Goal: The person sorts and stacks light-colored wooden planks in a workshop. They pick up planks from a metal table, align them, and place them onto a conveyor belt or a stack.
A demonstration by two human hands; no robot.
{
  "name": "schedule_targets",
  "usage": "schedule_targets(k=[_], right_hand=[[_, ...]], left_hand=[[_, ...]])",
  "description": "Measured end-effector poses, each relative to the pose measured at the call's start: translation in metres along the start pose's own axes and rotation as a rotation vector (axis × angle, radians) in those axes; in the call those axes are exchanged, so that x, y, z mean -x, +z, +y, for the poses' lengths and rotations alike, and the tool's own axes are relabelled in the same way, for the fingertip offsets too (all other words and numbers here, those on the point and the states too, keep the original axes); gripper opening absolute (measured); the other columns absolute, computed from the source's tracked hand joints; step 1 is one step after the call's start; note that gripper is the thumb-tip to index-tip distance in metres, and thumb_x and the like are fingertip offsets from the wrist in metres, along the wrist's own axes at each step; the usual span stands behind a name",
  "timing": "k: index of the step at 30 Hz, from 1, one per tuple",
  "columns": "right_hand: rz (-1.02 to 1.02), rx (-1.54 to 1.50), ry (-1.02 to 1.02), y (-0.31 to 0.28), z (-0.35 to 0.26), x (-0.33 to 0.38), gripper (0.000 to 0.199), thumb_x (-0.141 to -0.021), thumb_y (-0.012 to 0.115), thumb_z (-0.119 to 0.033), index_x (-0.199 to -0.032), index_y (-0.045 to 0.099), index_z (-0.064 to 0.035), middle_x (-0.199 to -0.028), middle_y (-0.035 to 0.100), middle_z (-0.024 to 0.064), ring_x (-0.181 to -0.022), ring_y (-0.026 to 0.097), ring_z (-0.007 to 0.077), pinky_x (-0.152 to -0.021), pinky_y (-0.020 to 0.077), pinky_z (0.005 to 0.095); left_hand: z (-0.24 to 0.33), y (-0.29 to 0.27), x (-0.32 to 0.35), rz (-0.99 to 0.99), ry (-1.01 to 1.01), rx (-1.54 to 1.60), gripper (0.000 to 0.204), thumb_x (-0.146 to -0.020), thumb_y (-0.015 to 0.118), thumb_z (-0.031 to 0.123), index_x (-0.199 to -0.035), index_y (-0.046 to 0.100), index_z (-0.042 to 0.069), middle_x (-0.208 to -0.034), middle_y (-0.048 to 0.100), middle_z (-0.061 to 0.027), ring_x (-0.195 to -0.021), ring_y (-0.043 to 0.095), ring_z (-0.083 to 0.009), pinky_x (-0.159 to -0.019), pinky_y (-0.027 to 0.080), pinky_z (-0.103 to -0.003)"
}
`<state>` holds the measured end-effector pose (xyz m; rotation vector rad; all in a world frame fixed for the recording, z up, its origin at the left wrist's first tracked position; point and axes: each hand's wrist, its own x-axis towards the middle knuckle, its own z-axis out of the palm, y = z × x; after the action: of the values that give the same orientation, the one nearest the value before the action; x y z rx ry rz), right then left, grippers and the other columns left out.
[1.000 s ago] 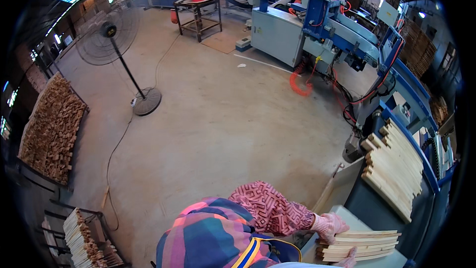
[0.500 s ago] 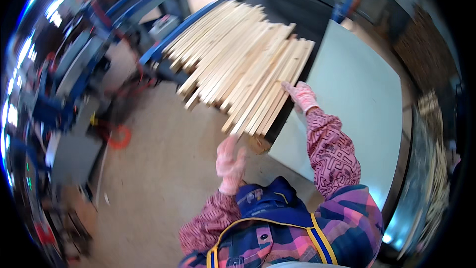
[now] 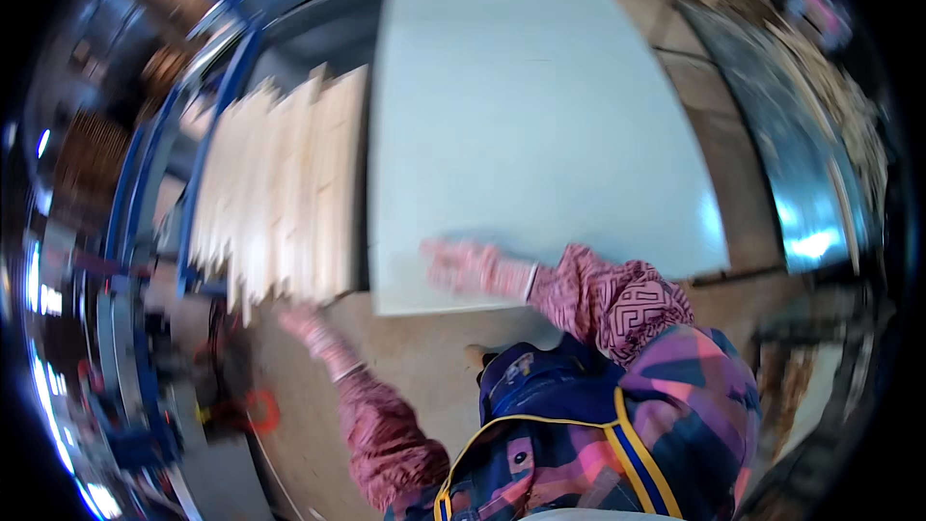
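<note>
A row of light wooden strips [image 3: 280, 193] lies side by side on a dark bed, their near ends uneven. My left hand [image 3: 311, 326], in a pale pink glove, is at these near ends, its fingers stretched out and somewhat blurred. Whether they touch the wood, I cannot tell. To the right, my right hand [image 3: 468, 267], gloved alike, is over the near part of a pale blue-green tabletop [image 3: 540, 125]. Its fingers are extended and nothing shows in them.
A blue metal frame [image 3: 220, 96] runs along the left of the strips. At far right, beyond a strip of floor, stands a shiny dark surface [image 3: 772, 135] with thin wood pieces beside it. Machinery and an orange coiled hose [image 3: 262, 410] are at lower left.
The view has turned right, so the strips appear farther left and the tabletop fills the middle. My right hand has left the strips' right edge and is now over the tabletop.
</note>
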<state>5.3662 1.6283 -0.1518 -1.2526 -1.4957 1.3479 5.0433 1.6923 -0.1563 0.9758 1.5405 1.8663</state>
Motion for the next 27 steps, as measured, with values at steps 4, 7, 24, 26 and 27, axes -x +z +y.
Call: schedule_targets(k=[4, 7, 24, 26, 27], right_hand=[[-0.119, 0.188, -0.161, -0.065, -0.01, 0.194, 0.059, -0.094, 0.059, -0.045, -0.144, 0.048, -0.014, -0.122, 0.065, 0.0177, -0.112, 0.063, 0.0338, -0.096, 0.0497, 0.0396], [-0.183, 0.229, 0.306, -0.134, -0.011, 0.305, 0.065, -0.09, 0.057, -0.047, -0.141, 0.049, -0.0073, -0.126, 0.063, 0.02, -0.118, 0.06, 0.0368, -0.099, 0.0471, 0.0415], [1.338, -0.255, 0.562, -0.333, 0.107, 0.743, 0.065, -0.093, 0.062, -0.038, -0.141, 0.046, 0.002, -0.108, 0.07, 0.0188, -0.103, 0.066, 0.0317, -0.092, 0.0495, 0.0376], [1.281, -0.111, 0.836, -0.354, 0.121, 0.786, 0.071, -0.091, 0.062, -0.042, -0.141, 0.045, 0.0048, -0.116, 0.068, 0.0205, -0.11, 0.064, 0.0328, -0.096, 0.0482, 0.0375], [1.323, 0.003, 0.847, -0.354, 0.137, 0.802, 0.072, -0.091, 0.061, -0.043, -0.142, 0.045, 0.0048, -0.119, 0.067, 0.0214, -0.112, 0.063, 0.0332, -0.098, 0.0476, 0.0372]], left_hand=[[0.093, 0.014, 0.064, 0.018, 0.241, -0.868, 0.052, -0.098, 0.058, 0.023, -0.142, 0.046, -0.001, -0.137, 0.057, -0.0167, -0.12, 0.057, -0.0287, -0.099, 0.049, -0.04], [0.085, 0.09, 0.168, -0.096, 0.353, -0.662, 0.06, -0.103, 0.05, 0.029, -0.153, 0.029, 0.004, -0.153, 0.04, -0.0124, -0.133, 0.044, -0.024, -0.108, 0.043, -0.035], [0.13, 0.561, 0.803, -1.772, 0.763, -0.601, 0.058, -0.089, 0.063, 0.044, -0.131, 0.059, 0.005, -0.134, 0.058, -0.0191, -0.125, 0.054, -0.0351, -0.107, 0.041, -0.042], [0.097, 0.583, 0.888, -1.993, 0.797, -0.73, 0.066, -0.089, 0.059, 0.051, -0.139, 0.052, 0.008, -0.14, 0.055, -0.0169, -0.128, 0.052, -0.0351, -0.108, 0.041, -0.042], [0.096, 0.581, 0.933, -2.084, 0.842, -0.767, 0.069, -0.089, 0.057, 0.054, -0.142, 0.049, 0.009, -0.142, 0.052, -0.0165, -0.131, 0.049, -0.0338, -0.109, 0.039, -0.041]])
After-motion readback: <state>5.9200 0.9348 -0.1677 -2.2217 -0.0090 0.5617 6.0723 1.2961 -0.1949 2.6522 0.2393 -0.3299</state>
